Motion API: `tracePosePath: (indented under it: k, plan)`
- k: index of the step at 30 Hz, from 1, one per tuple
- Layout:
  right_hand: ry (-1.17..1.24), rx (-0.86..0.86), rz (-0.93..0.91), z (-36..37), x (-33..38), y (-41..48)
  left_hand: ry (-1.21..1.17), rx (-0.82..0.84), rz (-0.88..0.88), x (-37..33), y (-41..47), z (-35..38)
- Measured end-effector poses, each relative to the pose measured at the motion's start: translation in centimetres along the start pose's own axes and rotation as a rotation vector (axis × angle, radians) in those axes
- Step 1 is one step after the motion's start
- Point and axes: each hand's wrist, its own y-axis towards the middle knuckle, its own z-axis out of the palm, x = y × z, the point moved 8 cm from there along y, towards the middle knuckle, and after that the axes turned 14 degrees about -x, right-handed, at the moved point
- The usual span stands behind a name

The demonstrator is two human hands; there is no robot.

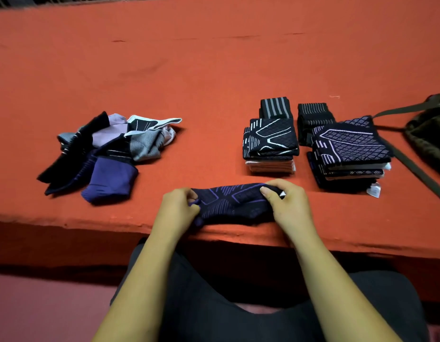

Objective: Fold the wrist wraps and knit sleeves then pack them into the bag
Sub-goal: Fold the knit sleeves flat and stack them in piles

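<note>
A dark navy knit sleeve with purple lines lies across the table's near edge. My left hand pinches its left end and my right hand grips its right end. A loose pile of unfolded sleeves and wraps in black, purple, grey and white sits at the left. Two stacks of folded pieces stand at the right: one topped with white lines, the other topped with lilac lines. The dark olive bag lies at the far right edge, partly out of view.
The table is covered in orange-red cloth, open across the back and middle. The bag's strap runs diagonally past the right stack. My dark-trousered lap is below the table edge.
</note>
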Motion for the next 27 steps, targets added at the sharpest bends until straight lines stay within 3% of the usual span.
tracePosePath:
  k: [2, 4, 6, 10, 12, 15, 18, 21, 23, 27]
  plan:
    - [0.019, -0.041, 0.0, -0.7, -0.2, 0.4, -0.307, -0.042, -0.165, 0.9, 0.1, -0.2]
    - [0.042, -0.106, 0.053, -1.7, -0.9, 0.8, -0.849, -0.044, -0.535, 2.4, -0.3, 0.5]
    - [0.162, -0.146, 0.222, -2.2, -2.4, 0.8, -1.281, -0.009, -0.805, 2.3, -0.9, 1.6]
    - [0.582, -0.095, 0.737, -0.6, -4.1, -0.4, -1.517, -0.055, -0.958, 0.8, -1.6, 2.5]
    - [0.653, -0.092, 0.745, -0.3, -4.2, -0.1, -1.418, -0.036, -0.851, -0.1, -1.9, 2.5]
    - [0.638, -0.025, 0.517, -0.4, -3.3, 0.7, -0.973, -0.063, -0.538, 0.0, -1.6, 1.8]
    - [0.214, 0.096, 0.104, -0.7, -1.4, 0.8, -0.647, -0.092, -0.33, -0.2, -1.7, 1.1]
    - [-0.165, 0.229, -0.026, 0.6, -1.7, -0.4, -0.224, -0.241, -0.134, -0.6, -2.7, 0.3]
    - [-0.277, 0.19, -0.094, 0.6, -1.8, -0.6, -0.137, -0.277, -0.053, -1.5, -3.6, 0.2]
    - [-0.278, 0.028, -0.11, -0.8, -1.5, 0.5, -0.191, -0.234, -0.015, -1.9, -4.1, 0.5]
